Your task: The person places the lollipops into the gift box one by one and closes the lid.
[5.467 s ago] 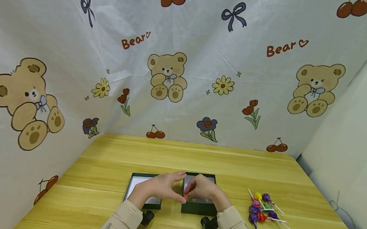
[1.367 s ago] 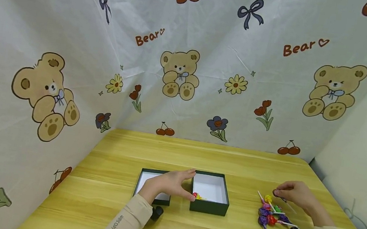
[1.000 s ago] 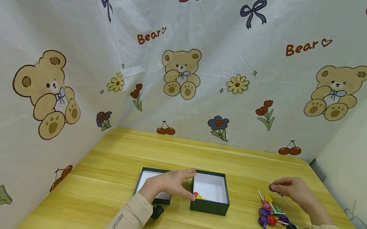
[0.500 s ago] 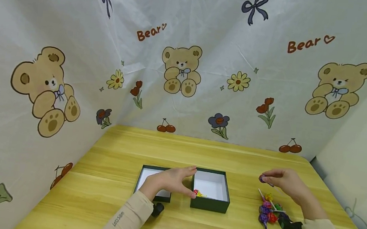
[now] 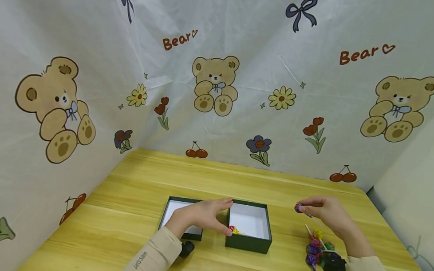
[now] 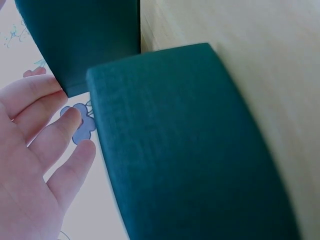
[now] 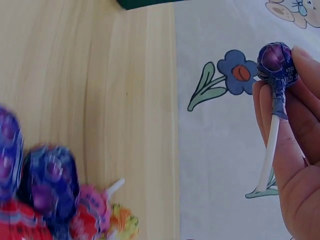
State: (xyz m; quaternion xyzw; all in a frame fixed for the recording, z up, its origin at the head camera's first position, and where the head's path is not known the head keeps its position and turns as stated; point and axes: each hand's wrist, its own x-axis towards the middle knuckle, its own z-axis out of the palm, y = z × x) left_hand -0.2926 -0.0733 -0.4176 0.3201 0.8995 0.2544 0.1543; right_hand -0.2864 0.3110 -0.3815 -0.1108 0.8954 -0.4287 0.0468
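Note:
My right hand (image 5: 330, 215) pinches a purple-wrapped lollipop (image 7: 276, 65) by its head, its white stick slanting down past the palm in the right wrist view. It is raised above the table, left of and behind a pile of lollipops (image 5: 313, 249). My left hand (image 5: 204, 214) reaches over the shallow box part (image 5: 163, 219), thumb and fingers spread and fairly straight. Its fingertips are right at the left side of a dark green box (image 5: 246, 245) with a white inside. A red and yellow lollipop (image 5: 233, 230) lies in that box's near left corner.
The pile mixes purple, red, pink, yellow and green wrappers. A black wrist camera (image 5: 332, 262) on the right sleeve hides some of it. Behind the wooden table (image 5: 196, 175) hangs a bear-print cloth (image 5: 243, 44).
My right hand went from over the green box to the pile, picked up the purple lollipop, and has since moved left and up with it. My left hand keeps its place by the box.

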